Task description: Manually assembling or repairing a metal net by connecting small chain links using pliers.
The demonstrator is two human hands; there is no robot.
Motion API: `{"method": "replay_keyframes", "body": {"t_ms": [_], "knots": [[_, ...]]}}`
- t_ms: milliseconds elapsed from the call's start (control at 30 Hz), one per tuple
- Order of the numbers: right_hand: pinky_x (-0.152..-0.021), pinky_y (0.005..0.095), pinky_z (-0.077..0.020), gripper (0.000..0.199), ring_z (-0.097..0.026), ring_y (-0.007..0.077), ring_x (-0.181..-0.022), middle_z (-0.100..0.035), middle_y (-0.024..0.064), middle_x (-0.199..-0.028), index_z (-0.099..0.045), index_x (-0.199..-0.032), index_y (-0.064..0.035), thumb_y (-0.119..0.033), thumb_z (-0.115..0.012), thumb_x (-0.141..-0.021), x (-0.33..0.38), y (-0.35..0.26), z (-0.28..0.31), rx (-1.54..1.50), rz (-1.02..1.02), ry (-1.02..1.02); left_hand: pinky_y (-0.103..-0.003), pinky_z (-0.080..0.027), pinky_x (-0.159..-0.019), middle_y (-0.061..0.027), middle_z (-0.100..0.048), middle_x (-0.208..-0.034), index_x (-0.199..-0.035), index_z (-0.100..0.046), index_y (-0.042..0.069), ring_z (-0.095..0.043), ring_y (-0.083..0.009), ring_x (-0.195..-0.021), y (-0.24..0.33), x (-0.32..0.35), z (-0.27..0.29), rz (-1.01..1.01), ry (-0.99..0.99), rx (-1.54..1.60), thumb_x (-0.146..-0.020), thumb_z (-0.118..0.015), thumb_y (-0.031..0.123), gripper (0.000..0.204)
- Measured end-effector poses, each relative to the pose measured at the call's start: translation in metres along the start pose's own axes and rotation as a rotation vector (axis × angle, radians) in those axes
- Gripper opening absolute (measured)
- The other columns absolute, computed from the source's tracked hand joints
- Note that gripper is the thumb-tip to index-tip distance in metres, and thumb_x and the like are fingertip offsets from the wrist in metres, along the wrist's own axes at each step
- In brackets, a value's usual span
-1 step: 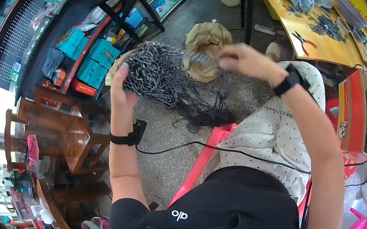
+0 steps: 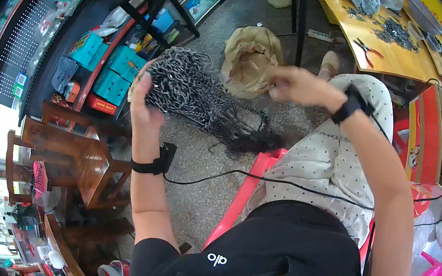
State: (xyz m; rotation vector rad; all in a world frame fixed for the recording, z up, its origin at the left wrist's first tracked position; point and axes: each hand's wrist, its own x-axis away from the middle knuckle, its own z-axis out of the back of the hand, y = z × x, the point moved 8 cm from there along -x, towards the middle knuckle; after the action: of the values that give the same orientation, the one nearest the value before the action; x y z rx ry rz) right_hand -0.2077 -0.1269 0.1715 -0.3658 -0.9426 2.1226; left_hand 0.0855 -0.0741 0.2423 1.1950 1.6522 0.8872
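A big tangled bundle of silvery metal chain hangs in front of me, its darker loose ends trailing down to the right. My left hand is wrapped around the bundle's left side, thumb toward me. To the right of the bundle, my right hand is raised, with fingers bent together and slightly blurred; whatever they hold is hidden. Beyond this hand, an open brown paper bag stands on the floor. A short thin piece of chain lies across my dotted trousers.
At the upper right, a wooden table bears a heap of small metal parts and red-handled pliers. A red cardboard box stands at my right. Wooden chairs and shelves with teal boxes are at left.
My right hand has moved slightly right and down. The blurred strand that stretched from the bundle toward it no longer shows clearly. My left hand keeps its hold on the chain bundle.
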Motion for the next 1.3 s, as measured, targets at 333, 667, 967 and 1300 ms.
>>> {"method": "replay_keyframes", "body": {"t_ms": [333,667,967,1300], "knots": [[-0.045,0.0246,-0.0330,0.033,-0.040,0.0072,-0.049,-0.045,-0.0046,-0.057,-0.062,-0.080,-0.0058,-0.035,-0.055,-0.094,0.083,0.032,-0.001,-0.835,-0.307,0.162,-0.040,-0.051,-0.090,-0.0135,-0.065,-0.113,-0.119,-0.057,-0.002,-0.064,-0.0260,-0.100,0.062,0.005,0.022,-0.063,0.159,0.118,-0.093,-0.056,0.029,0.041],[-0.050,0.0195,-0.0225,0.023,-0.022,0.0038,-0.051,-0.044,-0.0068,-0.068,-0.061,-0.103,-0.0014,-0.024,-0.055,-0.098,0.175,-0.053,0.255,-1.034,0.307,0.981,-0.034,-0.050,-0.090,-0.0118,-0.060,-0.117,-0.129,-0.050,-0.003,-0.061,-0.0215,-0.106,0.061,0.017,0.042,-0.119,-0.048,-0.357,-0.087,-0.060,0.032,0.055],[-0.082,0.0204,-0.0469,0.035,-0.063,0.0099,-0.095,-0.064,0.0078,-0.118,-0.055,-0.128,0.0005,-0.021,-0.045,-0.102,0.237,-0.047,0.311,-0.605,0.140,1.366,-0.028,-0.042,-0.094,-0.0099,-0.058,-0.115,-0.124,-0.054,-0.004,-0.057,-0.0165,-0.106,0.060,0.018,0.021,-0.163,-0.073,-0.501,-0.081,-0.061,0.024,0.052],[-0.042,0.0219,-0.0199,0.038,-0.030,0.0023,-0.045,-0.034,-0.0074,-0.053,-0.060,-0.078,-0.0060,-0.038,-0.052,-0.096,0.185,0.005,0.216,0.009,-0.325,0.566,-0.030,-0.046,-0.092,-0.0135,-0.062,-0.113,-0.120,-0.054,-0.006,-0.061,-0.0193,-0.104,0.064,0.016,0.003,-0.149,-0.090,-0.237,-0.083,-0.058,0.023,0.048]]}}
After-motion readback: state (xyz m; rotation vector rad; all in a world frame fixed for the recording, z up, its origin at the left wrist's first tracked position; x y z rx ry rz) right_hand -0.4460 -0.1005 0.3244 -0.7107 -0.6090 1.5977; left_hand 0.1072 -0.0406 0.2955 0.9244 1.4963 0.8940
